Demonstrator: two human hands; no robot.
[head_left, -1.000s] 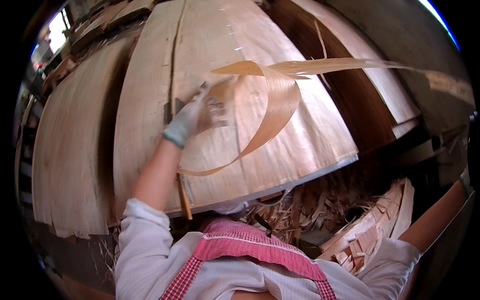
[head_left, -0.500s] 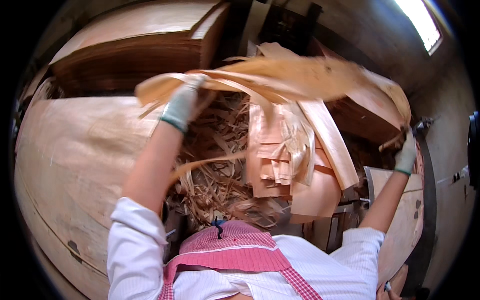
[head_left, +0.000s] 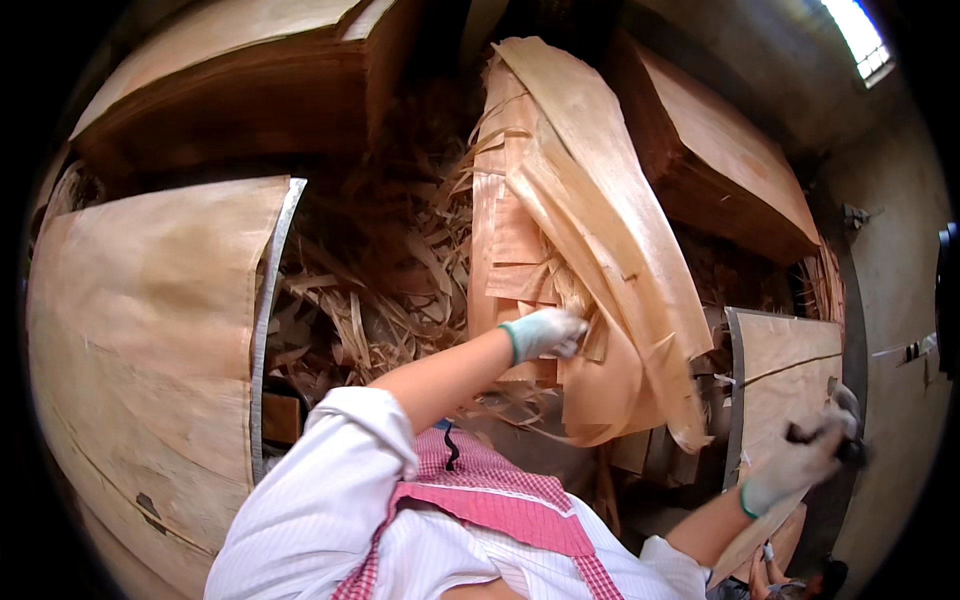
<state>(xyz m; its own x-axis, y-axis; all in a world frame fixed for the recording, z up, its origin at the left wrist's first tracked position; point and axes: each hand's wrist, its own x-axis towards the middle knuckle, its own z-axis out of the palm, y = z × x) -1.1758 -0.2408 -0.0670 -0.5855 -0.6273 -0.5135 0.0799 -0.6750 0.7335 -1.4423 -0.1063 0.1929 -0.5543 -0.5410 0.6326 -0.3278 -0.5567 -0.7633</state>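
Observation:
My left hand (head_left: 548,333), in a pale glove with a green cuff, is closed over the lower part of a pile of veneer strips (head_left: 510,230). Its fingers curl beside a narrow strip end, and what they hold is hidden. A long, wide veneer sheet (head_left: 630,210) lies lengthwise over the pile, its near end drooping past the edge. Out to the right, my gloved right hand (head_left: 795,468) is smeared by motion. It is closed around a dark object (head_left: 852,440) whose kind I cannot make out.
Tall veneer stacks stand at the back left (head_left: 250,100) and back right (head_left: 720,150). A broad veneer-topped stack (head_left: 150,300) fills the left side. Veneer scraps (head_left: 350,310) litter the floor between. Another sheet (head_left: 790,360) lies at right, near a wall (head_left: 895,300).
The long veneer sheet, held up across both hands before, now lies on the pile. My left hand has come right and down to the pile; my right hand has dropped nearer to me.

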